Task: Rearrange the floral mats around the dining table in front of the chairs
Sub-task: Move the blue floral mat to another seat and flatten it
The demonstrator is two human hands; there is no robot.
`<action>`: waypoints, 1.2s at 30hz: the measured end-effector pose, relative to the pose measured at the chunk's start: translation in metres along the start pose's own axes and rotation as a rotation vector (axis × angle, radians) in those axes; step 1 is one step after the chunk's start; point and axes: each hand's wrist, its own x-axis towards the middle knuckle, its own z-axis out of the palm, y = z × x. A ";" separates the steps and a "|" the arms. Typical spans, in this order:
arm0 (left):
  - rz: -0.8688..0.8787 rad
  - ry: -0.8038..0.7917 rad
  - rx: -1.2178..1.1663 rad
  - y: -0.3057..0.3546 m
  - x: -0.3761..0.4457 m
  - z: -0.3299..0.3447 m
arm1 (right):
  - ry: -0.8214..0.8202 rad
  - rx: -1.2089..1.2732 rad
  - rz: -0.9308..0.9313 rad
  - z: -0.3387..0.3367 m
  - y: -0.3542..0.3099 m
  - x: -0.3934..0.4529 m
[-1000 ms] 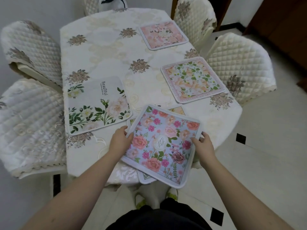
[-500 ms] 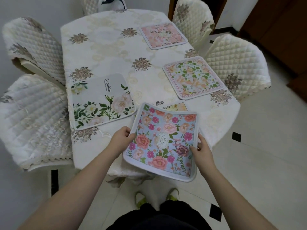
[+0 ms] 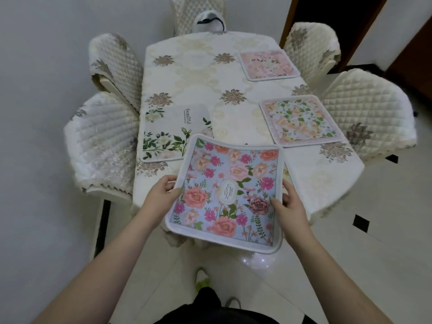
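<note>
I hold a blue mat with pink and orange flowers [image 3: 230, 190] lifted above the table's near end. My left hand [image 3: 161, 195] grips its left edge and my right hand [image 3: 289, 204] grips its right edge. Under it a sliver of another mat [image 3: 288, 176] shows on the cloth. A white mat with green leaves and the word Beautiful [image 3: 173, 132] lies at the left side. A pink-bordered floral mat [image 3: 301, 120] lies at the right side, and a pale pink mat [image 3: 267, 64] lies at the far right.
The table [image 3: 201, 73] wears a cream cloth with brown flower motifs. Quilted cream chairs stand around it: two at the left [image 3: 102, 141], [image 3: 114, 64], two at the right [image 3: 371, 113], [image 3: 311, 47], one at the far end [image 3: 198, 12]. Tiled floor lies to the right.
Both hands have lifted the blue mat higher and drawn it toward me; it now overlaps the white mat's corner in view. The view has pulled back from the table.
</note>
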 end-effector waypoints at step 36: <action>0.026 0.630 -0.234 -0.126 -0.263 -0.311 | -0.577 -0.089 -0.188 0.298 -0.053 -0.193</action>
